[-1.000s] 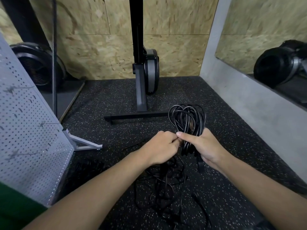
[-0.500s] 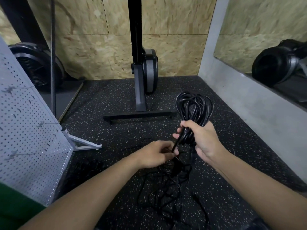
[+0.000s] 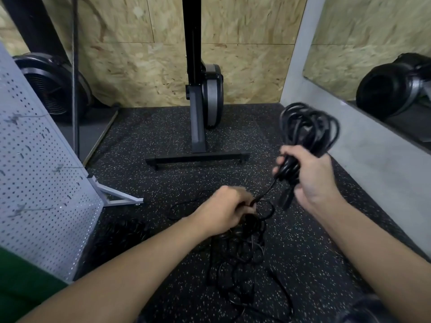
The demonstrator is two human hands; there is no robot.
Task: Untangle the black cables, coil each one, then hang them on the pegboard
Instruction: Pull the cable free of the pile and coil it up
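My right hand (image 3: 310, 178) grips a thick coil of black cable (image 3: 307, 129), whose loops stand up above my fist at the right. A taut strand runs down and left from the coil to my left hand (image 3: 226, 210), which pinches it low over the floor. Below my left hand lies a loose tangle of thin black cables (image 3: 242, 252) on the speckled rubber floor. The white pegboard (image 3: 35, 173) leans on its stand at the left, with a few bare hooks on it.
A black upright machine on a T-shaped base (image 3: 198, 157) stands straight ahead against the chipboard wall. A grey ledge (image 3: 377, 164) with a mirror above it runs along the right. A round black fan unit (image 3: 53, 87) sits behind the pegboard.
My right hand has lifted the coil up and to the right. My left hand dropped toward the floor tangle, and the strand between the hands has drawn taut.
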